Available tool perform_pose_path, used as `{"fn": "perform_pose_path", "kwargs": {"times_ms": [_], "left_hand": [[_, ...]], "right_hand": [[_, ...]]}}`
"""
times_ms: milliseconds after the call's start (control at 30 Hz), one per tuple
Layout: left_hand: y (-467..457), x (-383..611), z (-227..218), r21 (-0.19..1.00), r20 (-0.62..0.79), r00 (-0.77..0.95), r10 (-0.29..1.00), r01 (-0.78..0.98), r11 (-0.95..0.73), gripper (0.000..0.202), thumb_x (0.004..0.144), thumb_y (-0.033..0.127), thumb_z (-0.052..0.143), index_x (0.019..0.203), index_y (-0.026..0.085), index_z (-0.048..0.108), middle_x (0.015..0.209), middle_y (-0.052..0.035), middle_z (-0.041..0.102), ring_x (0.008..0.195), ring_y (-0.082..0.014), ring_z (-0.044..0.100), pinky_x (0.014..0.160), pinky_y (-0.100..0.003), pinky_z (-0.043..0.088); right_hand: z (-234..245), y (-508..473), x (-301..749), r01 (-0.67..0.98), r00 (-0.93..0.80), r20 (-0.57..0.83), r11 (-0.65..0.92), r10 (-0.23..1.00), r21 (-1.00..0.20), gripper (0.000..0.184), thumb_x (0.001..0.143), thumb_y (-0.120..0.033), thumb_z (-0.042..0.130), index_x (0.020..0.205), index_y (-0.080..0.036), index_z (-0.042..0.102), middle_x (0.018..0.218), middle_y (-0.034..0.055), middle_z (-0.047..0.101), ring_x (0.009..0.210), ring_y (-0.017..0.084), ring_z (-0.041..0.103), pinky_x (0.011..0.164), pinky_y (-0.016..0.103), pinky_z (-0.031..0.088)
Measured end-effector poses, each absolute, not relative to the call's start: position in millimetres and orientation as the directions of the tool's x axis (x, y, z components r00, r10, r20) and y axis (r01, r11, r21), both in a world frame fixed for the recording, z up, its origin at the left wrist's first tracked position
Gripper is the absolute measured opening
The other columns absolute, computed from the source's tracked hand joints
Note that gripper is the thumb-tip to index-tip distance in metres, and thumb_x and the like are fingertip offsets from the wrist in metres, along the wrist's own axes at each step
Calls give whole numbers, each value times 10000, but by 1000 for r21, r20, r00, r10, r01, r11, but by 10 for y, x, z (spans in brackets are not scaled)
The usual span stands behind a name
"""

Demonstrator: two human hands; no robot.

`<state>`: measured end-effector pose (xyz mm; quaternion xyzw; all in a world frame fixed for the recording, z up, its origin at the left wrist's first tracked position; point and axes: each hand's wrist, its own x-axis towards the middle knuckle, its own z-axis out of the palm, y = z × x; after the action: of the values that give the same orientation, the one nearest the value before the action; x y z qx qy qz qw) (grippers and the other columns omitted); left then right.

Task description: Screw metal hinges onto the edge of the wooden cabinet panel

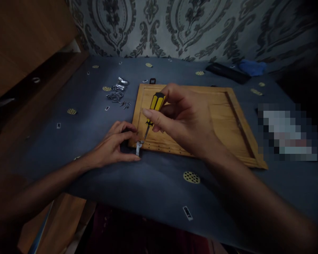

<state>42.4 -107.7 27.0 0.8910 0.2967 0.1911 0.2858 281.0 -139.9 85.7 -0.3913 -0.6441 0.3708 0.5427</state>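
My right hand (pixel 185 120) grips a small yellow-and-black screwdriver (pixel 155 104), its shaft slanting down to the left. The screwdriver's tip is at a shiny metal latch (pixel 138 148) on the near left corner of a framed wooden panel (pixel 201 102); I cannot tell whether it sits in a screw. My left hand (pixel 113 143) holds the latch between its thumb, on the near side, and its fingers, which rest by the panel's left edge. Part of the latch juts over the panel's near edge. Small dark holes dot the wood along that edge.
Several metal latches (pixel 119 86) and loose screws (pixel 125 104) lie beyond my left hand on the blue patterned cloth (pixel 90 91). A black hook-like piece (pixel 152 81) shows at the panel's far edge. A black case (pixel 228 73) and blue cloth bundle (pixel 252 67) lie far right.
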Motion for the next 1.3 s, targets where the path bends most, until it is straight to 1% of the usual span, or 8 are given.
{"fn": "perform_pose_path", "kwargs": {"times_ms": [100, 233, 367, 667, 867, 1033, 1200, 1300], "left_hand": [[-1075, 423, 268, 624, 185, 756, 628, 403, -670, 472, 834, 585, 925, 1152, 266, 783, 1340, -72, 675, 1251, -319, 587, 1097, -473, 515], [-1073, 420, 262, 629, 189, 753, 630, 400, -667, 472, 837, 577, 924, 1161, 265, 780, 1346, -77, 671, 1246, -321, 592, 1092, -471, 518], [-1068, 414, 250, 628, 198, 758, 621, 389, -674, 486, 831, 591, 926, 1165, 269, 781, 1345, -76, 671, 1238, -321, 588, 1099, -476, 511], [-1069, 409, 254, 623, 194, 765, 614, 387, -680, 471, 856, 584, 909, 1168, 255, 779, 1363, -80, 662, 1255, -322, 576, 1118, -473, 490], [-1041, 375, 300, 648, 157, 780, 606, 382, -659, 630, 844, 642, 899, 1297, 241, 724, 1414, -105, 641, 1326, -352, 566, 1148, -489, 488], [-1047, 363, 291, 631, 151, 782, 605, 395, -668, 602, 844, 635, 900, 1267, 252, 707, 1434, -109, 636, 1345, -359, 561, 1155, -501, 490], [-1060, 369, 279, 600, 152, 789, 595, 405, -690, 589, 859, 627, 890, 1275, 254, 704, 1439, -109, 634, 1327, -352, 561, 1144, -501, 491], [-1060, 372, 273, 584, 158, 793, 589, 406, -703, 571, 866, 637, 878, 1248, 244, 718, 1427, -114, 638, 1304, -348, 566, 1131, -494, 494]], "right_hand": [[808, -1394, 2782, 153, -86, 432, 440, 898, -885, 443, 902, -498, 892, 802, -260, 532, 790, -29, 619, 574, 118, 562, 459, 285, 500], [809, -1410, 2745, 106, -66, 427, 432, 902, -896, 473, 889, -538, 893, 805, -269, 513, 797, -35, 632, 561, 126, 604, 457, 296, 516], [808, -1417, 2741, 99, -83, 405, 412, 910, -906, 468, 889, -563, 883, 797, -280, 522, 764, -36, 628, 548, 144, 616, 461, 319, 529], [807, -1392, 2781, 141, -155, 405, 426, 901, -894, 436, 916, -533, 867, 790, -269, 544, 752, -37, 638, 542, 140, 658, 468, 315, 527], [800, -1386, 2785, 150, -133, 402, 420, 906, -895, 349, 924, -385, 873, 796, -263, 572, 724, -40, 646, 547, 151, 678, 462, 306, 526], [786, -1387, 2793, 165, -139, 403, 423, 905, -891, 284, 942, -269, 820, 811, -261, 568, 745, -35, 662, 556, 148, 685, 465, 300, 535], [785, -1383, 2793, 190, -121, 388, 406, 913, -894, 316, 930, -294, 839, 796, -262, 555, 774, -15, 675, 601, 148, 661, 466, 286, 553], [792, -1386, 2792, 175, -128, 390, 408, 912, -896, 318, 930, -280, 840, 796, -262, 553, 778, -16, 674, 587, 144, 667, 469, 290, 547]]}}
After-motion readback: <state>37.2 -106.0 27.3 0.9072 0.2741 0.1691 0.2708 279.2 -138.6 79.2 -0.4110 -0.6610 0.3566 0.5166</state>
